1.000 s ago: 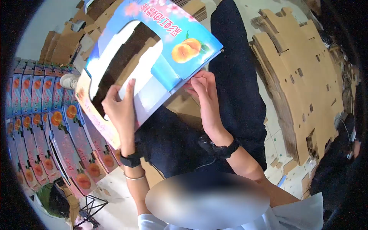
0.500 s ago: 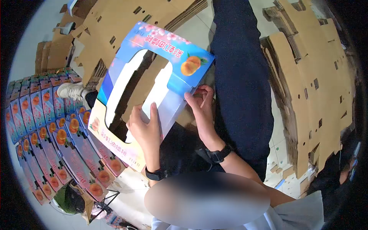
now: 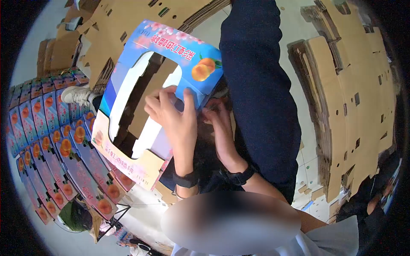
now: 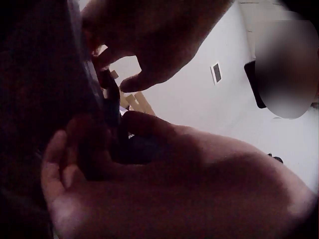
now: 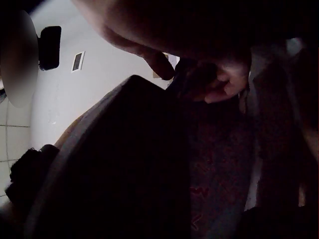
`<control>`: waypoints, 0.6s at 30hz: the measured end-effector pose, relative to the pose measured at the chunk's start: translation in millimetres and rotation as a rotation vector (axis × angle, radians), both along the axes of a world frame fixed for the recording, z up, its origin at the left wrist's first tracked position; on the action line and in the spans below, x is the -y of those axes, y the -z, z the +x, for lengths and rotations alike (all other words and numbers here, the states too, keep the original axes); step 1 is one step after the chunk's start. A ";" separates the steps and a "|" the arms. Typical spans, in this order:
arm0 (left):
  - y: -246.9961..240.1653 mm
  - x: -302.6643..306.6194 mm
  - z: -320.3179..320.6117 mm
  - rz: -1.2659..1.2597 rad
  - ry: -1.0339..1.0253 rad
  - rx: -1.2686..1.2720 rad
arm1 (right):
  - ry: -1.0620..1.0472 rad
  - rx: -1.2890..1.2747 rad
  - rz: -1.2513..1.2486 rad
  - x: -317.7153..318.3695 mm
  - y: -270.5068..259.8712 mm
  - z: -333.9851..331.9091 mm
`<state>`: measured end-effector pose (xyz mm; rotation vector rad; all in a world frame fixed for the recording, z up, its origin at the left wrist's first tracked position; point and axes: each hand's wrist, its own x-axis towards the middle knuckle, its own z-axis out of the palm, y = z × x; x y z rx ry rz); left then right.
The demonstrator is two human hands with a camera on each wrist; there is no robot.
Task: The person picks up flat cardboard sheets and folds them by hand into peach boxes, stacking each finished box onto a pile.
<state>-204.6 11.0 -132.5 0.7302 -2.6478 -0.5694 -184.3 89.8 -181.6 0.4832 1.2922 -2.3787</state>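
A printed cardboard fruit box (image 3: 200, 70), blue at one end and cream-pink at the other, is tilted over the person's lap in the head view. Its top has a large cut-out window with white edges, and peaches and blossoms are printed on it. My left hand (image 3: 176, 117) grips the near side, its thumb on the blue part and its fingers bent over the window's edge. Just right of it, my right hand (image 3: 220, 132) pinches the box's side edge below the blue corner, its fingertips partly hidden in shadow. Both wrist views are dark, with the hands close together along the box side.
Rows of finished peach-printed boxes (image 3: 64, 170) stand at the left. Stacks of flat brown cardboard (image 3: 341, 111) lie on the right, with more flat sheets (image 3: 128, 17) at the top left. The person's dark trouser leg (image 3: 260, 94) stretches beside the box.
The box has come down and left in the head view. My left hand has slid along its near side toward the blue corner, close to my right hand, which stays at the edge.
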 end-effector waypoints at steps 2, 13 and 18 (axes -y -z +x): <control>5.6 5.9 4.6 0.020 -0.006 -0.006 | -0.064 0.029 -0.030 -3.8 3.5 3.1; 10.2 4.6 21.6 0.271 0.073 -0.012 | -0.076 0.003 -0.056 3.3 6.7 7.6; 3.0 7.5 24.7 0.456 0.076 0.008 | -0.081 0.029 -0.084 2.3 9.0 10.3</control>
